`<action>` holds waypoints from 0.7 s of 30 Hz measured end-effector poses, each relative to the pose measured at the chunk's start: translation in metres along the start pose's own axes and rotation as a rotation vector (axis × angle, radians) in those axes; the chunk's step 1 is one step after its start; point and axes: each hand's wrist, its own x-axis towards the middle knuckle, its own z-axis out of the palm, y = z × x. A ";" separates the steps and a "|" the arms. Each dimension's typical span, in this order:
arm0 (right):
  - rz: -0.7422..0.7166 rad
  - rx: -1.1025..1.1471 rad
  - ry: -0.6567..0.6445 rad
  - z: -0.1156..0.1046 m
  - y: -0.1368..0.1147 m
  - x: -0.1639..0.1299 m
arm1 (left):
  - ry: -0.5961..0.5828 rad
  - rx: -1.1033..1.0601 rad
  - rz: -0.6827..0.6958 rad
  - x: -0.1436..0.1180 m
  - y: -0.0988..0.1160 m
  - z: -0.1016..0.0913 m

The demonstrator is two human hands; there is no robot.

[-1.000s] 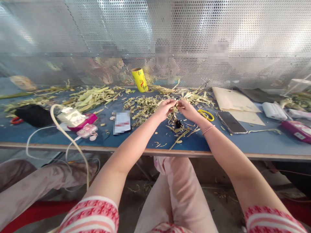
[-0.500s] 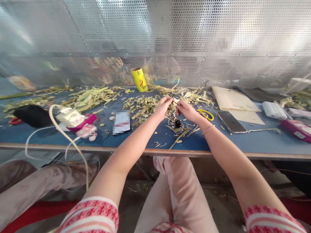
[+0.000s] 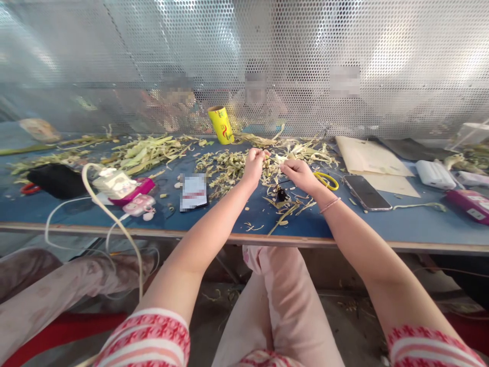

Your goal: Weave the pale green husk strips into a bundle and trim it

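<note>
Leaf strip [image 3: 275, 161], thin, dry and pale, stretches between both hands above the blue table [image 3: 382, 229]. Left hand [image 3: 254, 164] is fisted on one end, right hand [image 3: 300, 173] pinches the other. One yellow roll [image 3: 220, 125] stands behind, one phone [image 3: 367, 192] and yellow scissors [image 3: 325, 179] lie right, fibrous scraps [image 3: 225, 168] all around.

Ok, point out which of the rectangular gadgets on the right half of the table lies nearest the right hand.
The dark smartphone, lying flat just beyond the yellow scissors from the right hand. The white power bank and the magenta box lie farther right.
</note>
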 end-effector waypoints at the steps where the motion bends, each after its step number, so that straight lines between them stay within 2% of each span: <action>1: -0.006 -0.018 -0.002 0.000 0.000 0.000 | -0.012 0.003 0.012 0.000 0.000 0.000; 6: -0.043 -0.165 -0.095 0.005 -0.006 -0.004 | 0.002 0.052 0.059 -0.001 -0.001 0.000; 12: -0.253 -0.328 -0.283 0.012 -0.017 -0.006 | 0.048 0.027 0.025 0.000 -0.008 0.004; 17: -0.281 -0.325 -0.350 0.014 -0.018 -0.006 | 0.059 -0.006 -0.057 -0.005 -0.002 0.010; 21: -0.298 -0.277 -0.350 0.012 -0.018 -0.009 | 0.027 -0.012 -0.051 -0.009 0.003 0.011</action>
